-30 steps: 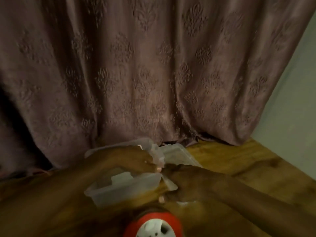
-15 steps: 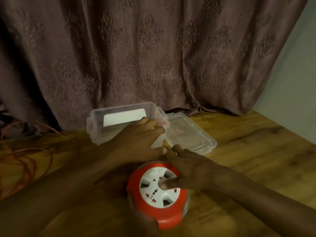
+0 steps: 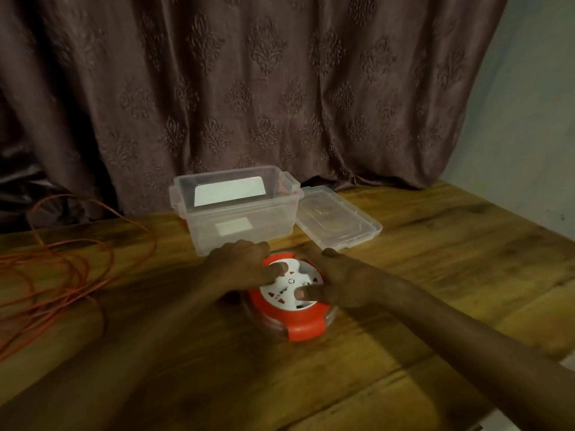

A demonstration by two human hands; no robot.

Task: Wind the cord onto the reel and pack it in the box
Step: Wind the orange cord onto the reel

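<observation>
Resting flat on the wooden table (image 3: 435, 259), just in front of the clear box (image 3: 236, 209), the red and white reel (image 3: 291, 293), with both hands on it. Gripping its left rim, the left hand (image 3: 241, 264), thumb pressing the white socket face; curling over the right rim, the right hand (image 3: 337, 281), a fingertip dipping into a recess in the face. Lying loose and unwound in tangled loops at the far left, the orange cord (image 3: 62, 265), well apart from the reel. Sitting open beside the box, its lid (image 3: 339, 220). Judging by looks: hard smooth plastic, likely rigid and light, best held by the rim or the red tab at the front; cord thin, limp, prone to snagging. Showing white labels on the box, no readable writing anywhere.
</observation>
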